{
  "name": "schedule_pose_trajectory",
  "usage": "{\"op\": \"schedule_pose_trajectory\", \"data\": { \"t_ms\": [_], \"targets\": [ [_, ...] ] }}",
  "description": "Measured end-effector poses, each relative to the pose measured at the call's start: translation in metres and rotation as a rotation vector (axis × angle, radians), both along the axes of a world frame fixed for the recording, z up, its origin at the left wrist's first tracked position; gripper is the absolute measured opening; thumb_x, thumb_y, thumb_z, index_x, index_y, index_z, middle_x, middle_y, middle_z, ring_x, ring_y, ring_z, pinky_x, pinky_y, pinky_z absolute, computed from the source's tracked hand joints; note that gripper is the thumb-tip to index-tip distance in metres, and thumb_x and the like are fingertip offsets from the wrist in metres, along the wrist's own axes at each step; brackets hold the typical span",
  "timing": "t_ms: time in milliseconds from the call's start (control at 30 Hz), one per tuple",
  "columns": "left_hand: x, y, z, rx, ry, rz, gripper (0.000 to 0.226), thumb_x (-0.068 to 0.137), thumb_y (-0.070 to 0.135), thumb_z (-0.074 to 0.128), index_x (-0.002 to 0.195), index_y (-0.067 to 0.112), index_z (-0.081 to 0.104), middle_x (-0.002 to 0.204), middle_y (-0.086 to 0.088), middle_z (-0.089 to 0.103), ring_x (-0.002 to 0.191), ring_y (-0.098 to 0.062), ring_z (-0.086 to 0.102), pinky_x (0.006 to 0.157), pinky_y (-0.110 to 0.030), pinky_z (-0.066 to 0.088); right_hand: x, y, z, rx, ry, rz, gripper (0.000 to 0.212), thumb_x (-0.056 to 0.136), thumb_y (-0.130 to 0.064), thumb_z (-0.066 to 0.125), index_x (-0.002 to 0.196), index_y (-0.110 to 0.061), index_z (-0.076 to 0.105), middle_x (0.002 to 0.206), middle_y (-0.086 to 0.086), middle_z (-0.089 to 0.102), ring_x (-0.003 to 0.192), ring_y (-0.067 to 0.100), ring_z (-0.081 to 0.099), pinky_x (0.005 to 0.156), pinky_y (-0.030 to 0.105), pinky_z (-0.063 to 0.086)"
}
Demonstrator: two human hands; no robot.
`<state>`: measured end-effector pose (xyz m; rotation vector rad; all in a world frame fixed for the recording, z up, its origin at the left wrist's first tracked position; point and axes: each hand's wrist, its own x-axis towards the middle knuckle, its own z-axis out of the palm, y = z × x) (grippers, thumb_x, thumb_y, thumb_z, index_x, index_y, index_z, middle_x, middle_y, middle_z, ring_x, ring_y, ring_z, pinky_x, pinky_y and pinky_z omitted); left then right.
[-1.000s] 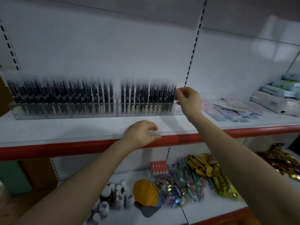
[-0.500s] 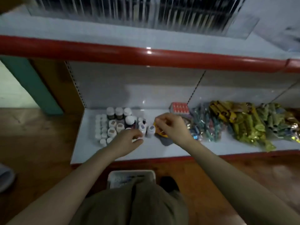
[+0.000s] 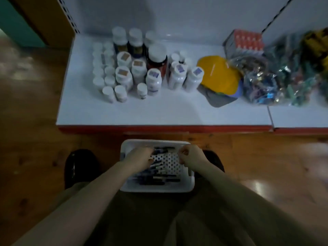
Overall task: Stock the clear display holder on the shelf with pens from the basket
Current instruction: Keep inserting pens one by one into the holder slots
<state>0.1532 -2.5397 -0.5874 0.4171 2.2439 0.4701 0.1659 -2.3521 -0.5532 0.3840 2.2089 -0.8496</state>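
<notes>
Now pens (image 3: 154, 180) lie crosswise in basket (image 3: 159, 189); your left hand (image 3: 140, 157) nearer them; right hand (image 3: 191, 157) curled; grips unclear.

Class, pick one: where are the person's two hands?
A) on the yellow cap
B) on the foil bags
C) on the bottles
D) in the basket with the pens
D: the left hand and right hand both reach into the basket, over the pens.
</notes>
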Motion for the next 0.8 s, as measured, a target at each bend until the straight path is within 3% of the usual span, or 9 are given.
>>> {"op": "schedule_pose_trajectory", "data": {
  "t_ms": [100, 233, 333, 467, 600, 700, 800],
  "targets": [
    [0.003, 0.002, -0.038, -0.099, 0.114, -0.154, 0.042, 0.092, 0.023, 0.056, 0.13, 0.011, 0.043, 0.132, -0.009, 0.047, 0.113, -0.024, 0.05, 0.091, -0.034, 0.045, 0.01, -0.003, -0.044, 0.052, -0.103, 0.178, 0.025, 0.098, -0.012, 0.044, 0.113, 0.001, 0.057, 0.104, 0.024, 0.063, 0.068, 0.02, 0.053, 0.058, 0.026, 0.046],
    [0.009, -0.002, -0.078, -0.191, 0.179, -0.247, 0.082, 0.086, 0.036, 0.064, 0.146, 0.01, 0.015, 0.15, -0.008, 0.021, 0.136, -0.027, 0.026, 0.109, -0.041, 0.032, 0.026, -0.009, -0.087, 0.101, -0.19, 0.381, 0.026, 0.096, -0.009, 0.046, 0.12, -0.001, 0.053, 0.123, 0.017, 0.055, 0.11, 0.029, 0.055, 0.09, 0.034, 0.045],
    [0.012, -0.005, -0.089, -0.222, 0.238, -0.299, 0.097, 0.08, 0.045, 0.067, 0.148, 0.009, 0.008, 0.151, -0.008, 0.017, 0.14, -0.027, 0.019, 0.114, -0.041, 0.024, 0.039, -0.015, -0.102, 0.12, -0.193, 0.509, 0.031, 0.094, -0.006, 0.047, 0.124, -0.003, 0.05, 0.127, 0.018, 0.052, 0.116, 0.03, 0.051, 0.096, 0.036, 0.043],
    [0.013, -0.008, -0.091, -0.231, 0.299, -0.297, 0.071, 0.084, 0.04, 0.063, 0.138, 0.008, 0.028, 0.137, -0.01, 0.036, 0.125, -0.025, 0.038, 0.101, -0.034, 0.036, 0.049, -0.015, -0.11, 0.178, -0.2, 0.615, 0.034, 0.091, -0.003, 0.048, 0.126, -0.003, 0.048, 0.122, 0.02, 0.054, 0.111, 0.031, 0.054, 0.095, 0.039, 0.046],
    [0.014, -0.01, -0.091, -0.261, 0.171, -0.238, 0.05, 0.083, 0.047, 0.062, 0.115, 0.01, 0.049, 0.116, -0.009, 0.046, 0.103, -0.022, 0.048, 0.086, -0.033, 0.042, 0.052, -0.016, -0.114, 0.229, -0.216, 0.667, 0.026, 0.09, -0.003, 0.052, 0.116, -0.002, 0.057, 0.12, 0.017, 0.057, 0.109, 0.028, 0.057, 0.093, 0.037, 0.049],
    [0.016, -0.012, -0.092, -0.273, 0.156, -0.243, 0.044, 0.087, 0.049, 0.054, 0.113, 0.013, 0.053, 0.112, -0.008, 0.049, 0.1, -0.022, 0.05, 0.086, -0.035, 0.044, 0.05, -0.016, -0.112, 0.243, -0.189, 0.704, 0.024, 0.092, -0.005, 0.05, 0.113, -0.002, 0.059, 0.118, 0.017, 0.058, 0.107, 0.028, 0.058, 0.089, 0.035, 0.049],
    [0.017, -0.012, -0.088, -0.155, 0.093, -0.115, 0.03, 0.093, 0.035, 0.051, 0.111, 0.011, 0.052, 0.108, -0.006, 0.054, 0.094, -0.017, 0.05, 0.081, -0.029, 0.043, 0.044, -0.013, -0.103, 0.205, -0.177, 0.689, 0.022, 0.093, -0.006, 0.047, 0.113, -0.002, 0.056, 0.119, 0.016, 0.056, 0.109, 0.028, 0.055, 0.089, 0.033, 0.045]
  ]
}}
